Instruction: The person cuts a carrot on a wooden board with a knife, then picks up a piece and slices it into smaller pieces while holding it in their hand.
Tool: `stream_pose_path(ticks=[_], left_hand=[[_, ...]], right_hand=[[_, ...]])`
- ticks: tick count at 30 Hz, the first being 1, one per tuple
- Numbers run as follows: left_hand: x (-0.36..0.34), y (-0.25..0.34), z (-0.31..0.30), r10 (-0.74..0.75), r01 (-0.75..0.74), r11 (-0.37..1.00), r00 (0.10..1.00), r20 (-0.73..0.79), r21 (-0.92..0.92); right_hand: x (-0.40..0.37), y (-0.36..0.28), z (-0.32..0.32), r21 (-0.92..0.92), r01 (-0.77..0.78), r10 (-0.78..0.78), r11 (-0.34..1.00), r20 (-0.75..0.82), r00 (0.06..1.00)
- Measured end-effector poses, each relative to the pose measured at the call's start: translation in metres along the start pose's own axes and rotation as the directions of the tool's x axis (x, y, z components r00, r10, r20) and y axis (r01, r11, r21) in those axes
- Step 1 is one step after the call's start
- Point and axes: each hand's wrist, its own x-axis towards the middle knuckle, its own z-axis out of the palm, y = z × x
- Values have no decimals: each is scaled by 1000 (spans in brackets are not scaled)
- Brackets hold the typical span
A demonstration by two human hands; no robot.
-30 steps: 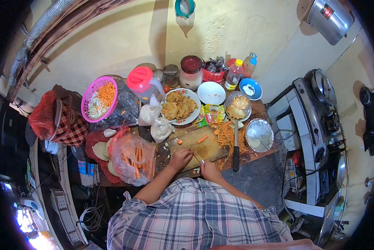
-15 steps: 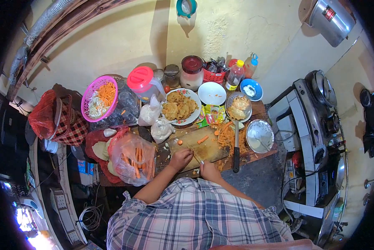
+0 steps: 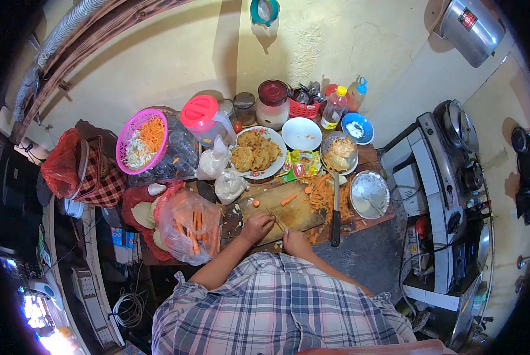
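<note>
At the near edge of the wooden cutting board, my left hand is closed, its fingers pressed together at a thin thing too small to make out. Close to its right, my right hand is closed round the handle of a knife whose thin blade points up-left toward my left fingers. A carrot piece lies on the board, with a smaller one near its left edge. Orange carrot peelings are heaped at the board's right side.
Left of the board are a clear bag of carrots and a pink basket of shreds. Behind stand a plate of fritters and a white bowl. A strainer with a black handle and a batter bowl are right.
The view has shifted very slightly. The knife in my right hand is tilted a little differently near my left fingers; both hands stay almost in place.
</note>
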Motion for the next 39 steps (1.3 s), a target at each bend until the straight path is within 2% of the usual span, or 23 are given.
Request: stream_pose_path(ticks=[5,11,15,17,23,32,39], left_hand=[[0,-1,1,-21,22,999,1000,4,-45],[0,-2,2,-29,29,999,1000,3,-32],[0,-1,2,-18,18,1000,1000,12,-20],[0,-2,3,6,-6,1000,1000,-8,-2],[-2,-1,2,-23,24,1000,999,22,-8],[-3,-2,2,-24,25,999,1000,12,-41],[-4,-6,3,-11,11,999,1000,22,-31]], right_hand=[[3,4,3,22,4,-4,1000,17,1000],[10,15,18,-7,-43,44,999,34,998],[12,22,25,-19,-20,20,1000,23,1000],[17,33,37,38,-48,48,998,25,999],[2,16,12,78,35,-32,996,-42,999],[-5,4,-2,94,23,-23,995,-2,1000],[-5,4,0,106,29,-25,994,-38,999]])
